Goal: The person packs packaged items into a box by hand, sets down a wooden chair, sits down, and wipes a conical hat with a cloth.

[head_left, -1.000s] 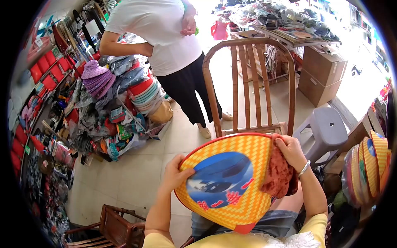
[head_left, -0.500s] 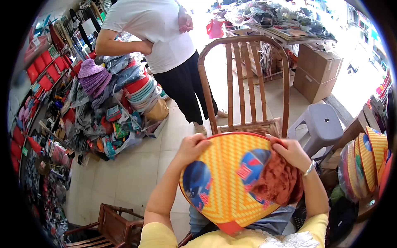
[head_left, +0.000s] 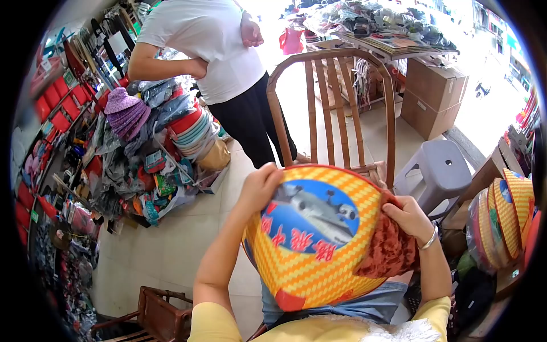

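Observation:
A yellow and orange woven-pattern conical hat (head_left: 342, 262), with a red rim, a red tip and a blue oval picture, is held above my lap. Its tip points down toward me. My left hand (head_left: 261, 185) grips the rim at the upper left, fingers closed round it. On the right side, my right hand (head_left: 407, 216) presses a reddish-brown crumpled cloth (head_left: 390, 251) against the hat. A silver bracelet circles my right wrist. Some of my right fingers are hidden behind cloth and hat.
A bamboo chair (head_left: 331, 108) stands just ahead, with a grey stool (head_left: 439, 171) to its right. More conical hats (head_left: 493, 222) lean at the right. A person in a white shirt (head_left: 211, 45) stands beyond, near piled goods (head_left: 165, 131). A wooden chair (head_left: 162, 316) is at lower left.
The hat has turned in my hands, bringing a blue oval picture to its upper middle. My left hand has moved up along the rim; my right hand stays at the cloth.

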{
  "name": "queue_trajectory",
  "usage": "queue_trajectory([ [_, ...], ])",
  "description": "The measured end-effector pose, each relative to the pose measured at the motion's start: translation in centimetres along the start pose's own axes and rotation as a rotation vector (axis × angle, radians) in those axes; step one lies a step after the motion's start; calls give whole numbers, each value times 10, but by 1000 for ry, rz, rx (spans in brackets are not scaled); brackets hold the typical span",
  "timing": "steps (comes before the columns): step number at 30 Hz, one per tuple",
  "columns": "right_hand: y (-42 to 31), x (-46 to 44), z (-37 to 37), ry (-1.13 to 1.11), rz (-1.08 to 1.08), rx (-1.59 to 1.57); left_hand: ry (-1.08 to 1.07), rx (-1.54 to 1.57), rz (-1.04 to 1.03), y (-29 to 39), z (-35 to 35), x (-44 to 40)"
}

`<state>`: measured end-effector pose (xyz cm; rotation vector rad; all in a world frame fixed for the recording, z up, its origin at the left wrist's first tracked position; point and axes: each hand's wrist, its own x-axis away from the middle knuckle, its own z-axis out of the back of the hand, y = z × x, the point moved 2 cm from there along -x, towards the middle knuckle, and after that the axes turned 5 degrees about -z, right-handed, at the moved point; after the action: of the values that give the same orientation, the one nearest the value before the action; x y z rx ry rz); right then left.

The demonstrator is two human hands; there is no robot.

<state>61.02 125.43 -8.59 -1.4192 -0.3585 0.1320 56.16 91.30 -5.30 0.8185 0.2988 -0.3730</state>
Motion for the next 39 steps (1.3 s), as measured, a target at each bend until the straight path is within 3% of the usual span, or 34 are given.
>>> queue_trajectory([
  [3,-33,-3,-18,-111,18,149,-167,-225,-172,69,-26,-16],
  [6,-25,-3,-19,-149,24,158,-259,-228,-174,75,-32,-22],
  [10,27,11,-18,-106,-132,-59,-66,-86,29,-8,-13,-18],
  [15,173,30,-66,-65,-148,-333,104,40,445,-144,5,55],
  [17,177,33,-74,-53,-177,-460,105,17,553,-172,-3,80],
  [19,145,26,-60,0,-138,-210,101,-6,667,-174,-1,88],
  [22,78,2,-15,110,-25,-276,130,243,481,-162,-22,68],
  [26,6,-6,30,48,-4,-204,200,237,243,-80,-23,23],
  [28,-17,-3,37,4,-8,-177,45,51,92,-38,-27,6],
  [30,-32,0,26,-125,18,97,23,19,-35,24,-36,-6],
  [33,-33,2,20,-146,23,19,17,-156,-148,75,-41,-17],
  [36,-14,8,21,-116,17,-68,-70,-177,-86,71,-44,-22],
  [39,25,17,29,-48,-8,-150,77,-95,32,30,-29,-32],
])
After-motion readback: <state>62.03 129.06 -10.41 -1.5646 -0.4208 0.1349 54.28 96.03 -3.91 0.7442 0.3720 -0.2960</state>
